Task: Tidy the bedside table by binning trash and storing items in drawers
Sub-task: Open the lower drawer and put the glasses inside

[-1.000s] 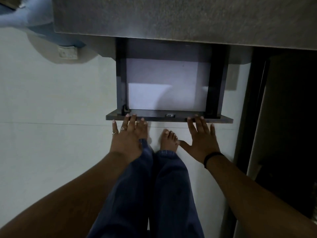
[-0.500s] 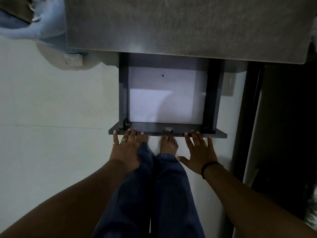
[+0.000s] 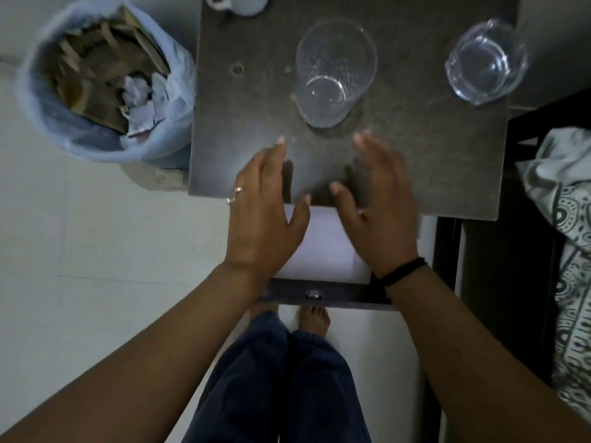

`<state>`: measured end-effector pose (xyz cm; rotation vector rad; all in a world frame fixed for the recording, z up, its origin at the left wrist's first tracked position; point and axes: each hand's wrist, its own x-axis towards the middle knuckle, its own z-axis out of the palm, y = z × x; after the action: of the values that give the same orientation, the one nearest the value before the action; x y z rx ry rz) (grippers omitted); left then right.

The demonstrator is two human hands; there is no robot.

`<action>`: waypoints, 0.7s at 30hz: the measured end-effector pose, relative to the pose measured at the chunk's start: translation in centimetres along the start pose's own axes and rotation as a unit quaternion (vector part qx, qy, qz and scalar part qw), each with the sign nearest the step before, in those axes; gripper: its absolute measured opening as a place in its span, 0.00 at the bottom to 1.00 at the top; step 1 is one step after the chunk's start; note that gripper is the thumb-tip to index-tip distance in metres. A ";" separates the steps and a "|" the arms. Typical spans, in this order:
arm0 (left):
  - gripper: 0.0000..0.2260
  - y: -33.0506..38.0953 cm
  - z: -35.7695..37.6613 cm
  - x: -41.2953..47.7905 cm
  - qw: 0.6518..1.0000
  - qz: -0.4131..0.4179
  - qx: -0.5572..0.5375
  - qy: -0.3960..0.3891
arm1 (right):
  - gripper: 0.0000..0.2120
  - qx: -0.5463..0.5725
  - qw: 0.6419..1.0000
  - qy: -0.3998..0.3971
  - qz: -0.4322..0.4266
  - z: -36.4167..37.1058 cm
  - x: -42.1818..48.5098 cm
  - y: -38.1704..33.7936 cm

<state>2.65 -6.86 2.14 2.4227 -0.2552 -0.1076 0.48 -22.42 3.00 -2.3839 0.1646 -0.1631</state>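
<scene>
I look straight down on the dark bedside table (image 3: 249, 129). Its drawer (image 3: 329, 294) is pulled out below the top, showing a white bottom and a small metal knob. My left hand (image 3: 263, 215) and my right hand (image 3: 375, 212) hover side by side over the table's front edge and the drawer, fingers apart, holding nothing. A clear glass tumbler (image 3: 334, 71) stands on the table just beyond my fingertips. A second clear glass (image 3: 486, 60) stands at the table's far right corner.
A bin with a pale blue liner (image 3: 105, 78), full of cardboard and crumpled paper, stands on the floor left of the table. A white object (image 3: 236, 3) sits at the table's back edge. Patterned bedding (image 3: 572, 251) lies to the right. My legs and bare feet are below the drawer.
Both hands have left the drawer's front edge and risen to the table top. The view has tilted up, bringing the table top, the two glasses and the bin into sight.
</scene>
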 end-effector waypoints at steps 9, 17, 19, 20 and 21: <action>0.49 2.4 -0.7 11.6 0.984 0.015 -0.150 -0.090 | 0.42 0.148 0.981 -0.070 0.101 0.6 9.4 1.9; 0.46 2.5 -1.9 9.1 0.970 0.012 -0.225 -0.093 | 0.48 0.147 0.984 -0.094 0.038 0.1 5.8 2.5; 0.45 2.7 -1.8 7.1 0.933 -0.023 -0.345 -0.099 | 0.51 0.154 0.984 -0.082 0.033 -0.6 3.1 1.9; 0.46 2.9 -1.7 6.0 0.911 -0.041 -0.398 -0.103 | 0.51 0.158 0.984 -0.069 0.033 -1.0 1.8 1.6; 0.47 3.2 -1.5 5.2 0.889 -0.061 -0.441 -0.111 | 0.50 0.167 0.984 -0.051 0.032 -1.4 0.7 1.3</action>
<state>7.44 -9.36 5.36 1.5089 -0.1127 -0.4555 0.81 -24.42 3.14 -2.0448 0.1525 -0.0338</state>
